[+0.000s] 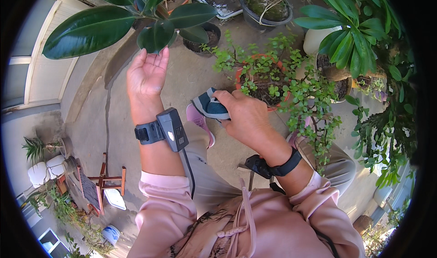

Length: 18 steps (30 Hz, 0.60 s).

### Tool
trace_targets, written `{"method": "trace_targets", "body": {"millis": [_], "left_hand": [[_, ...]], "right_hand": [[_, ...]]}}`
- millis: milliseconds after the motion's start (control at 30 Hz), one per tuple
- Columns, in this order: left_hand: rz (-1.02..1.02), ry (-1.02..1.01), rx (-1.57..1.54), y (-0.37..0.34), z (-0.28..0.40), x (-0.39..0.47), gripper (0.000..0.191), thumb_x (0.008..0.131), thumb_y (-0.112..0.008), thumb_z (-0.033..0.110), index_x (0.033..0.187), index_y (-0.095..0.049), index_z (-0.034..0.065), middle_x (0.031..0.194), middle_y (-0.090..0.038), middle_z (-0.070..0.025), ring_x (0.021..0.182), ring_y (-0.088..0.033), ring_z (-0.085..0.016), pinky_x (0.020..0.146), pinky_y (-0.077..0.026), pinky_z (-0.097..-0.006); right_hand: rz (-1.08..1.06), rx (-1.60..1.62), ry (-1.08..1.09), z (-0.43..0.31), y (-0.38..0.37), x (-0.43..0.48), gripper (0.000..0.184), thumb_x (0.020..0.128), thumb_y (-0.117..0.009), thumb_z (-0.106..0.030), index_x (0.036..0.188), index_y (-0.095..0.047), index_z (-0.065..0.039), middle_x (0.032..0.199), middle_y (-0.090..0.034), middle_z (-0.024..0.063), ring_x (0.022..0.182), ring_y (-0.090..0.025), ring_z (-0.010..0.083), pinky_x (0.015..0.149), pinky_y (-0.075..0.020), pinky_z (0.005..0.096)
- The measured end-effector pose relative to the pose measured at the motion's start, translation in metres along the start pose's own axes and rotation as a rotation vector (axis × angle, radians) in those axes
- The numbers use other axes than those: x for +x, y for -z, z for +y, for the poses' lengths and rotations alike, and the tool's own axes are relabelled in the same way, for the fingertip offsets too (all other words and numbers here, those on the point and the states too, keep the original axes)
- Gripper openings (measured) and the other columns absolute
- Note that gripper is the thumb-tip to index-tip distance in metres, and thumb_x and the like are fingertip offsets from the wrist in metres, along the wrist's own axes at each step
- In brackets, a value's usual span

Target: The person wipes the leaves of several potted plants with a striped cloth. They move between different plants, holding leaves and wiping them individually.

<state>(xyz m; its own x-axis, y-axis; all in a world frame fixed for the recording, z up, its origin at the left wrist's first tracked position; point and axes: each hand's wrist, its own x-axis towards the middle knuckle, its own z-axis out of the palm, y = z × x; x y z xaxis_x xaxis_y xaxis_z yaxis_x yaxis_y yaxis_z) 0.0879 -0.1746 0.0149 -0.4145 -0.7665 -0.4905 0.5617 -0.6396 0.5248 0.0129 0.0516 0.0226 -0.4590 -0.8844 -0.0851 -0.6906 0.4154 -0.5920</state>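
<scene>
My left hand (149, 74) is turned palm up under the tip of a broad, glossy rubber plant leaf (155, 36). The leaf lies over the fingers and hides part of them. My right hand (246, 116) grips a folded cloth (210, 105) with dark teal and grey stripes, held away from the leaf and above the concrete floor. Just beyond that hand, an orange-rimmed pot (239, 75) holds a small-leaved succulent (269, 61) with trailing stems. More large leaves of the rubber plant (90, 31) spread across the upper left.
A black pot (205, 41) stands behind the rubber plant leaves. A round dark planter (266, 9) sits at the top. Leafy plants (351, 36) crowd the right side. A folding chair (99, 186) lies at lower left. A raised concrete step (87, 87) runs along the left wall.
</scene>
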Motion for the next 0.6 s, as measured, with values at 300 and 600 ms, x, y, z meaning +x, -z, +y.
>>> {"method": "trace_targets", "body": {"millis": [300, 600], "left_hand": [[-0.135, -0.08, -0.079, -0.008, 0.002, -0.009, 0.031, 0.093, -0.044, 0.01, 0.118, -0.045, -0.007, 0.128, -0.047, -0.0269, 0.124, -0.042, -0.041, 0.106, -0.035, -0.0504], [-0.271, -0.157, -0.17, 0.0, 0.013, -0.014, 0.045, 0.092, -0.049, 0.017, 0.131, -0.035, 0.001, 0.13, -0.042, -0.0305, 0.122, -0.043, -0.043, 0.103, -0.038, -0.052]], "right_hand": [[-0.05, -0.027, 0.013, -0.005, -0.002, 0.002, 0.052, 0.063, -0.073, -0.007, 0.111, -0.057, -0.015, 0.084, -0.061, 0.0117, 0.073, -0.063, 0.0339, 0.061, -0.0497, 0.042], [-0.089, -0.052, 0.048, -0.018, -0.01, 0.006, 0.052, 0.062, -0.073, -0.007, 0.111, -0.057, -0.016, 0.085, -0.061, 0.0111, 0.074, -0.063, 0.0337, 0.062, -0.0502, 0.042]]}}
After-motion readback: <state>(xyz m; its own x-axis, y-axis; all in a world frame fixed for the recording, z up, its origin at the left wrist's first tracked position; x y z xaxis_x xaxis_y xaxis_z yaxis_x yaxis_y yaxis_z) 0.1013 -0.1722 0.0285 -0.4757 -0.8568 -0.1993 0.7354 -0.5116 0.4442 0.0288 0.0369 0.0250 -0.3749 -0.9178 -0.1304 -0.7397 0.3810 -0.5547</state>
